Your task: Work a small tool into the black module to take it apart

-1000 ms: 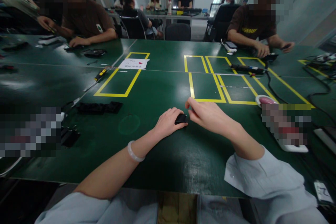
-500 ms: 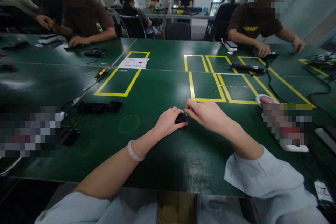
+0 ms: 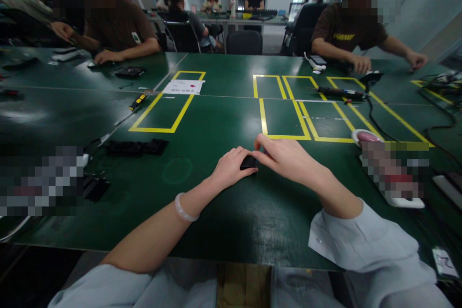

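At the far left, some loose black parts lie on the green counter, with a dark strip farther in and a yellow-and-black tool beyond it. Next comes the left hand, low over the counter, its grip closed around a small black piece: fingers over the far side, thumb along the near edge. The piece sits at the middle of the near counter, its right end uncovered. I'd say that hold is right; pressing down evenly should stop the piece from turning. The right hand bends in at that uncovered end, thumb and forefinger drawn nearly together. I cannot tell whether this grip has hold of something tiny, or quite touches the piece. Good work here seems to call for light fingertip pressure, a steady wrist, and the 2 thumbs out of each other's way. Farther right lie a black corded tool and, nearer, a white-rimmed dish with something pink inside.
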Demonstrator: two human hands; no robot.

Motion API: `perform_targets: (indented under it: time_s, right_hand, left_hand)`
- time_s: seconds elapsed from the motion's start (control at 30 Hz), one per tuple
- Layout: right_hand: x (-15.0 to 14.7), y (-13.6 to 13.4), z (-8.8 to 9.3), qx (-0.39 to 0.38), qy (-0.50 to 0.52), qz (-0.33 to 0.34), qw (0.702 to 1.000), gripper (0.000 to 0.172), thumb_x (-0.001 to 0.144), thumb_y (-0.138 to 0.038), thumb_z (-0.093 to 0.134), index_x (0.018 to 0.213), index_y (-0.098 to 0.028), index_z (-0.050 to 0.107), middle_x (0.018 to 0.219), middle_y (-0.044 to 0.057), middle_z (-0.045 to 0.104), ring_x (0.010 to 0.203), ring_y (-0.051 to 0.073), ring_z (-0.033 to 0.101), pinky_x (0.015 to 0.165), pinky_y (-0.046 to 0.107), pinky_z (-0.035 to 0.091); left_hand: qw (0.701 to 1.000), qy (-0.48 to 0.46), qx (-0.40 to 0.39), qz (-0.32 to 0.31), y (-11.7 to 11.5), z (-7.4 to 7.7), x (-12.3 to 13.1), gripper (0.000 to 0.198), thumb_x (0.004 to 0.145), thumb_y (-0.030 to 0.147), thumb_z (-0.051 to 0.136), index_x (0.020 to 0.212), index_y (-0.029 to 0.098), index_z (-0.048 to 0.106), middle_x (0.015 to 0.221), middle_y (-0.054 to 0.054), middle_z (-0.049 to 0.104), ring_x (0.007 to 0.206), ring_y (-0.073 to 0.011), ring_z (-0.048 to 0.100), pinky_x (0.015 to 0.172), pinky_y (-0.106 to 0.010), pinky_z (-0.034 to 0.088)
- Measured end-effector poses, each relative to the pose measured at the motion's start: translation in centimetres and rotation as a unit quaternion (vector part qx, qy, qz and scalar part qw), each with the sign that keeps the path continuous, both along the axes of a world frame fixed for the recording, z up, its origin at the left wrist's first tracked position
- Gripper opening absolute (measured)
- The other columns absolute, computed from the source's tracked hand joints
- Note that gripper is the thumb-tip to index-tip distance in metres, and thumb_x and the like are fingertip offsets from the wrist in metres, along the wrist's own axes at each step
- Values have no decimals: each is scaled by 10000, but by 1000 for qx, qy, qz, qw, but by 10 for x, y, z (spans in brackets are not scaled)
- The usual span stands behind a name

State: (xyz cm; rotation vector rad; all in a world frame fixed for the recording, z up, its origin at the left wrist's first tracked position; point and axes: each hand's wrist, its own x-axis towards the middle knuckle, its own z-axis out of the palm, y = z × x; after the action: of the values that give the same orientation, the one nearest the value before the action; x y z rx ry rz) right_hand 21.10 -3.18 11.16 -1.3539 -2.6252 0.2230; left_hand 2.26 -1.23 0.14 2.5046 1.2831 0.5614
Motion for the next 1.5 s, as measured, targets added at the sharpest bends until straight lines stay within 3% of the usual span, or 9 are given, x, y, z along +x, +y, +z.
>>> perform_targets:
  time_s: [0.1, 0.33, 0.53, 0.77, 1.13, 1.23, 1.37, 1.5]
  right_hand:
    - [-1, 1, -1, 7, -23, -4, 1000, 317, 980, -458, 326, 983, -207, 521, 711, 13, 641, 638, 164, 590, 549, 251, 253]
    - [2, 2, -2, 9, -17, 4, 1000, 182, 958, -292, 372, 1054, -200, 495, 760, 17, 655, 642, 154, 584, 545, 245, 248]
    - [3, 0, 0, 1, -6, 8, 1000, 155, 930, -250, 391, 1036, -200, 493, 776, 14, 654, 676, 156, 589, 556, 246, 256]
    - [0, 1, -1, 11, -36, -9, 999, 303, 980, -439, 333, 1000, -207, 525, 705, 16, 644, 630, 164, 588, 547, 249, 242]
    - [3, 0, 0, 4, -6, 11, 1000, 160, 922, -247, 401, 1050, -202, 486, 827, 23, 667, 696, 158, 598, 550, 245, 259]
    - [2, -1, 1, 3, -2, 9, 1000, 159, 940, -289, 393, 1032, -204, 490, 806, 17, 660, 697, 159, 599, 555, 248, 264]
    - [0, 0, 1, 5, -11, -2, 1000, 298, 977, -446, 335, 1012, -205, 506, 737, 11, 648, 651, 162, 593, 552, 252, 262]
    - [0, 2, -2, 17, -37, -11, 999, 292, 981, -427, 334, 1004, -201, 519, 718, 20, 649, 645, 171, 601, 545, 253, 246]
  left_hand:
    - [1000, -1, 8, 2, 0, -1, 0, 407, 848, 557, 573, 1063, 213, 540, 1000, -39, 579, 942, -222, 564, 812, -357, 480]
    - [1000, 1, 4, 0, -1, 2, 1, 418, 845, 549, 584, 1103, 222, 545, 1041, -45, 580, 960, -225, 565, 824, -360, 478]
    - [1000, -3, 1, -2, -1, 2, 0, 421, 844, 552, 585, 1109, 226, 547, 1056, -41, 580, 974, -224, 563, 845, -364, 475]
    - [1000, 5, 8, 2, 0, 0, 0, 401, 854, 558, 565, 1052, 210, 544, 1000, -39, 581, 935, -219, 564, 809, -355, 480]
    - [1000, -7, -6, 1, -1, 3, 0, 395, 848, 547, 579, 1083, 231, 555, 1048, -44, 580, 966, -225, 560, 837, -365, 473]
    - [1000, -5, -2, 1, -1, 2, 0, 399, 845, 556, 577, 1066, 225, 551, 1034, -42, 581, 956, -225, 563, 827, -362, 475]
    - [1000, -4, 3, 1, 0, 0, 0, 394, 851, 563, 566, 1034, 214, 547, 1005, -39, 581, 941, -221, 567, 805, -352, 479]
    - [1000, 7, 13, 3, 0, -1, 1, 414, 851, 572, 559, 1054, 211, 541, 1008, -43, 579, 946, -224, 563, 809, -358, 479]
